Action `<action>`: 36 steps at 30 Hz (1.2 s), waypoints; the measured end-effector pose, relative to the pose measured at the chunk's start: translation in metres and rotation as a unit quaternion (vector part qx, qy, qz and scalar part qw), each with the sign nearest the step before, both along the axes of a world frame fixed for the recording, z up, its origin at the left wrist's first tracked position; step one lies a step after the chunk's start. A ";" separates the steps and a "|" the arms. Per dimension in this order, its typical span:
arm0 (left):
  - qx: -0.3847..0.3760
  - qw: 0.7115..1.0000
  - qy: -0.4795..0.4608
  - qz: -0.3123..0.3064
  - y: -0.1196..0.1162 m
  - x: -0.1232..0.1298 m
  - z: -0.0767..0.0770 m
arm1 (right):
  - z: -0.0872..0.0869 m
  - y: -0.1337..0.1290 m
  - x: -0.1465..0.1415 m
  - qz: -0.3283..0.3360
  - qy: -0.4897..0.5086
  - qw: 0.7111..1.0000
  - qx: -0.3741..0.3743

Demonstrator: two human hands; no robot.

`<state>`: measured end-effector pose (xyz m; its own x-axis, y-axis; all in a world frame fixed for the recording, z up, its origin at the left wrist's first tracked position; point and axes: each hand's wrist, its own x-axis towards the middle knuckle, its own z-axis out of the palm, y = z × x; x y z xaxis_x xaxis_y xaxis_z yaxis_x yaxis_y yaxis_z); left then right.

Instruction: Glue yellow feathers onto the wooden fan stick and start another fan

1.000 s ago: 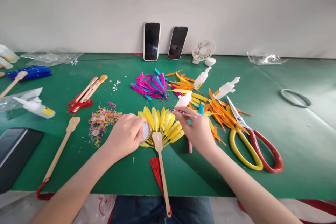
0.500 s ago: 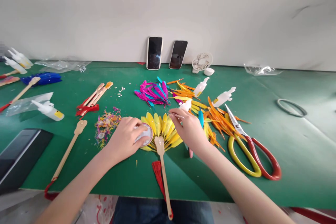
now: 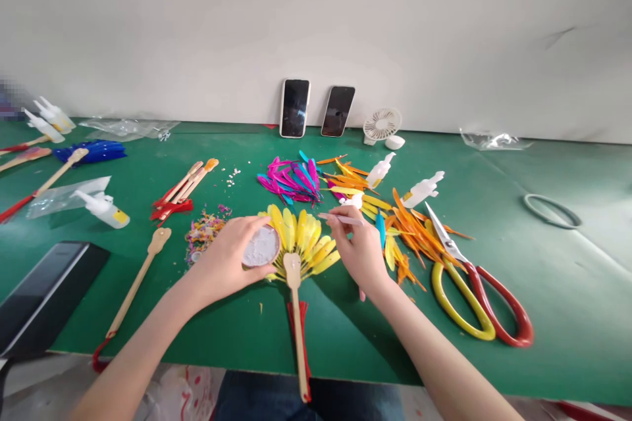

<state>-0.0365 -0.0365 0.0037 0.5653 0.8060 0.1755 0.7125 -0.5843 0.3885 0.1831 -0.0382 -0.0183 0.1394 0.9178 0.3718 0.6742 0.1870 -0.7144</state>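
Note:
My left hand (image 3: 224, 255) grips a small round dish (image 3: 261, 247) by its rim, tilted so that its whitish contents show. The dish overlaps the left side of a fan of yellow feathers (image 3: 309, 237). The fan's wooden handle (image 3: 297, 316) points towards me, with a red tassel (image 3: 305, 335) beside it. My right hand (image 3: 363, 253) is closed on a thin, pale, pen-like stick (image 3: 343, 218), its tip over the fan's upper right feathers. Under that hand, the end of a pink object (image 3: 362, 294) shows; the rest is hidden.
Large scissors (image 3: 474, 283) lie at right beside orange feathers (image 3: 415, 227). Magenta and blue feathers (image 3: 291, 179), glue bottles (image 3: 380, 170), two phones (image 3: 295, 108) and a small fan (image 3: 382, 125) are farther back. At left are a wooden handle (image 3: 138, 283) and a black box (image 3: 49, 296).
My left hand has tipped the dish so its inside faces me, and shifted it slightly left. The stick in my right hand now shows more of its length. The view has shifted slightly.

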 end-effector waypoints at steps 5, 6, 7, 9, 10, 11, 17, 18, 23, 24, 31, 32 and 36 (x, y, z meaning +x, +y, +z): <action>-0.008 0.999 -0.007 0.036 0.000 -0.007 0.002 | 0.000 -0.008 -0.002 0.031 -0.005 0.999 0.001; -0.008 0.999 -0.006 0.037 0.000 -0.006 0.000 | 0.001 -0.014 -0.006 0.049 -0.015 0.999 -0.008; -0.008 0.999 -0.006 0.036 -0.001 -0.005 -0.003 | 0.001 -0.021 -0.011 0.073 -0.035 0.997 -0.015; -0.006 0.999 -0.007 0.034 -0.002 -0.002 -0.008 | -0.001 -0.039 -0.024 0.116 -0.099 0.988 -0.023; -0.004 0.999 -0.008 0.034 -0.002 0.000 -0.010 | -0.003 -0.048 -0.031 0.116 -0.131 0.984 -0.024; 0.000 0.999 -0.009 0.033 -0.002 0.001 -0.012 | -0.005 -0.056 -0.038 0.125 -0.161 0.979 -0.030; 0.005 0.998 -0.025 0.054 -0.001 0.003 -0.008 | -0.022 -0.070 -0.057 0.084 -0.210 0.974 -0.011; -0.001 0.997 -0.031 0.065 0.000 0.002 -0.007 | -0.023 -0.068 -0.057 0.080 -0.213 0.974 -0.006; -0.031 0.992 -0.059 0.104 0.004 -0.003 0.002 | -0.026 -0.067 -0.052 0.069 -0.227 0.971 0.013; -0.033 0.992 -0.060 0.108 0.004 -0.005 0.004 | -0.026 -0.067 -0.051 0.068 -0.226 0.972 0.012; -0.028 0.993 -0.023 0.114 -0.013 -0.020 0.014 | -0.027 -0.069 -0.049 0.065 -0.215 0.974 0.007; -0.029 0.993 -0.017 0.112 -0.016 -0.022 0.012 | -0.027 -0.069 -0.047 0.063 -0.216 0.974 0.006; -0.020 0.993 -0.014 0.115 -0.029 -0.030 0.005 | -0.024 -0.070 -0.042 0.066 -0.216 0.974 0.004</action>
<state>-0.0666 -0.0657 0.0088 0.3605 0.9199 0.1545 0.8138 -0.3911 0.4299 0.1407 -0.1083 -0.0424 -0.1506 0.9137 0.3774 0.8814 0.2970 -0.3674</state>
